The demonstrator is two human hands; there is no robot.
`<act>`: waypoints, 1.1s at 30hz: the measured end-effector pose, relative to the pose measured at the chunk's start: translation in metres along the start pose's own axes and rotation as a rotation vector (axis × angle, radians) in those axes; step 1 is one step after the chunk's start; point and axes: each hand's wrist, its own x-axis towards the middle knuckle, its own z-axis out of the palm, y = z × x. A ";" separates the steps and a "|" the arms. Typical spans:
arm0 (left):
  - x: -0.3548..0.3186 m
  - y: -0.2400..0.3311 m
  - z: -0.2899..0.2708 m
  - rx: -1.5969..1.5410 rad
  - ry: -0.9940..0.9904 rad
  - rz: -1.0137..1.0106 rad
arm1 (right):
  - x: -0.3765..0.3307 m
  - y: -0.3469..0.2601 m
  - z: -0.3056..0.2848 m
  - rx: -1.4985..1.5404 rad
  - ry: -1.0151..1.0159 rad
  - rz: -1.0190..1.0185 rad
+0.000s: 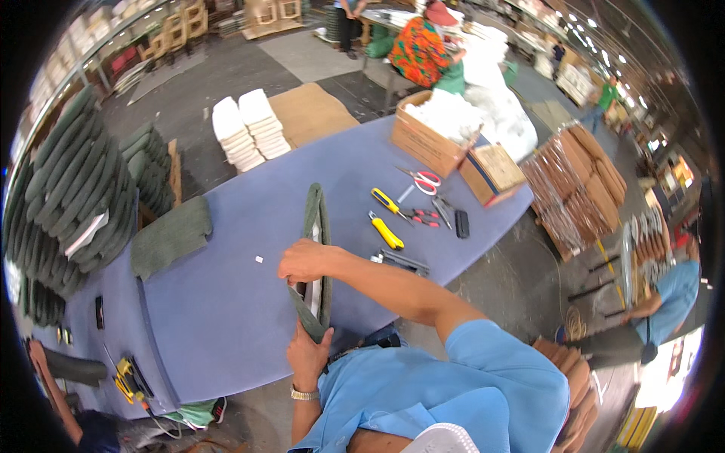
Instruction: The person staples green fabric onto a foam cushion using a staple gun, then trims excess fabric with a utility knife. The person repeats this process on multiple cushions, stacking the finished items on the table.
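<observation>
A dark green fabric-covered cushion (pixel 313 219) stands on its narrow edge on the blue-covered table in front of me, its paler inner side showing as a thin strip. My right hand (pixel 303 262) is closed over the cushion's upper edge near the middle, knuckles up. Lower down, my left hand (pixel 306 353), with a watch at the wrist, grips the near end between thumb and fingers. The fingertips of both hands are partly hidden by the cushion. Right of the cushion lies a dark staple gun (pixel 404 262), close to my right forearm.
On the table (pixel 219 309) lie scissors (pixel 427 181), a yellow screwdriver (pixel 386 200), a yellow cutter (pixel 387 231), pliers (pixel 443 210) and a black block (pixel 462 224). Cartons (pixel 430 140) stand at the far right. Another green cushion (pixel 172 235) and tall stacks (pixel 75 189) are left. A co-worker's arm (pixel 57 392) reaches in lower left.
</observation>
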 end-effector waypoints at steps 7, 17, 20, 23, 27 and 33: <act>0.027 0.020 0.001 -0.201 0.042 -0.135 | 0.002 0.045 0.027 0.228 0.356 -0.169; 0.027 0.063 0.003 -0.169 0.113 -0.350 | -0.193 0.118 0.121 0.947 0.624 0.660; 0.024 0.065 0.006 -0.101 0.157 -0.421 | -0.230 0.156 0.135 0.786 0.605 0.888; 0.038 0.092 0.001 -0.040 0.118 -0.452 | -0.252 0.203 0.161 0.672 0.735 0.869; 0.043 0.095 0.009 0.024 0.147 -0.420 | -0.230 0.250 0.165 0.663 0.659 0.874; 0.053 0.094 0.023 0.097 0.219 -0.506 | -0.174 0.260 0.194 0.284 0.444 0.845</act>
